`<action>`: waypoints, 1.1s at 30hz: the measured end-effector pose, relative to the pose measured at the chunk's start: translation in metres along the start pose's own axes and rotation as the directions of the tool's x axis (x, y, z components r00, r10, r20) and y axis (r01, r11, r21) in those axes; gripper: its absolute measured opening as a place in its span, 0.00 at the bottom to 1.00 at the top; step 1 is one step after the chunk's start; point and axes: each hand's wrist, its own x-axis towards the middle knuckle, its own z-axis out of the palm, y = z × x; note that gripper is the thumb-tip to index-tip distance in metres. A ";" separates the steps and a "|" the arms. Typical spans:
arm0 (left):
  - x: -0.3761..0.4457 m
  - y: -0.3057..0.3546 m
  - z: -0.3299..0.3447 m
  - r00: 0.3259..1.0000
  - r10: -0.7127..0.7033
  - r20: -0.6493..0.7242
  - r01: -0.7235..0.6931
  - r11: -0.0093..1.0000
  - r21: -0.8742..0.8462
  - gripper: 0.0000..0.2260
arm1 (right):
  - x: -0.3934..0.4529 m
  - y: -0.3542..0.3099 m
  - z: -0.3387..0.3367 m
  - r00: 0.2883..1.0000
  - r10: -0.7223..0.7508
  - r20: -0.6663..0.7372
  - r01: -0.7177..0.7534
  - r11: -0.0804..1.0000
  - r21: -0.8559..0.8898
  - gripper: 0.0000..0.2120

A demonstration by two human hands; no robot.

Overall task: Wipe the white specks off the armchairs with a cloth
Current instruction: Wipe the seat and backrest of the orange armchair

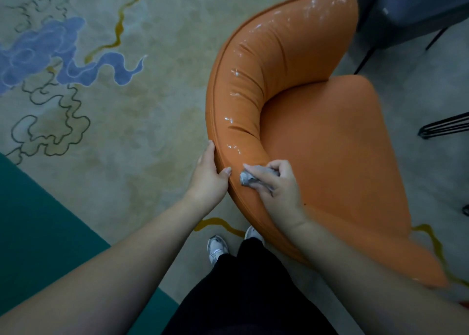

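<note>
Left hand (208,172) grips the curved orange upholstered armchair (317,131) rim at frame centre; right hand (276,182) clutches the crumpled grey cloth (250,178). Best press firmly, sweeping upward through the white specks (234,148).

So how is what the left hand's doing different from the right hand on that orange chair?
The left hand holds nothing but the orange armchair: it grips the backrest's outer rim, thumb on the inner face. The right hand has its fingers curled round a crumpled grey cloth, pressing it to the backrest's inner face just below the white specks. Both touch the backrest.
</note>
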 end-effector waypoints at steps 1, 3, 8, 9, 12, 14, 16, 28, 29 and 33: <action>0.000 0.000 0.000 1.000 -0.008 0.004 0.008 1.000 -0.019 0.34 | -0.008 0.004 -0.005 0.999 -0.029 0.015 0.029 0.999 -0.012 0.22; 0.000 0.000 -0.001 1.000 -0.014 0.004 0.014 0.999 -0.038 0.34 | -0.024 0.011 -0.017 0.994 -0.099 0.041 0.100 0.995 -0.018 0.21; 0.001 0.003 -0.001 0.999 -0.045 0.004 0.046 0.994 -0.097 0.33 | -0.017 0.008 -0.012 0.994 -0.088 0.058 0.089 0.996 -0.014 0.20; 0.001 0.003 -0.001 0.998 -0.057 -0.002 0.057 0.992 -0.112 0.33 | -0.004 0.003 -0.006 0.995 -0.078 0.054 0.078 0.997 -0.007 0.20; 0.003 0.004 -0.003 0.996 -0.083 -0.031 0.078 0.987 -0.137 0.32 | 0.027 -0.008 0.004 0.996 -0.039 0.079 0.036 0.999 0.038 0.18; 0.003 0.006 -0.004 0.996 -0.079 -0.028 0.075 0.986 -0.149 0.32 | 0.019 -0.004 -0.001 0.992 -0.078 0.099 0.076 0.997 0.022 0.20; 0.005 0.008 -0.005 0.998 -0.066 -0.020 0.062 0.984 -0.166 0.32 | -0.003 0.008 -0.013 0.983 -0.142 0.117 0.143 0.990 -0.002 0.22; 0.018 0.015 -0.010 0.990 -0.138 -0.027 0.123 0.940 -0.318 0.26 | 0.055 -0.012 0.012 0.989 -0.121 0.087 0.121 0.993 0.003 0.17; 0.019 0.017 -0.012 0.988 -0.151 -0.020 0.135 0.931 -0.339 0.25 | 0.045 -0.007 0.009 0.988 -0.133 0.084 0.134 0.991 -0.001 0.18; 0.032 0.024 -0.022 0.989 -0.147 -0.012 0.132 0.920 -0.368 0.24 | 0.011 0.000 0.001 0.990 -0.101 0.098 0.099 0.995 0.023 0.18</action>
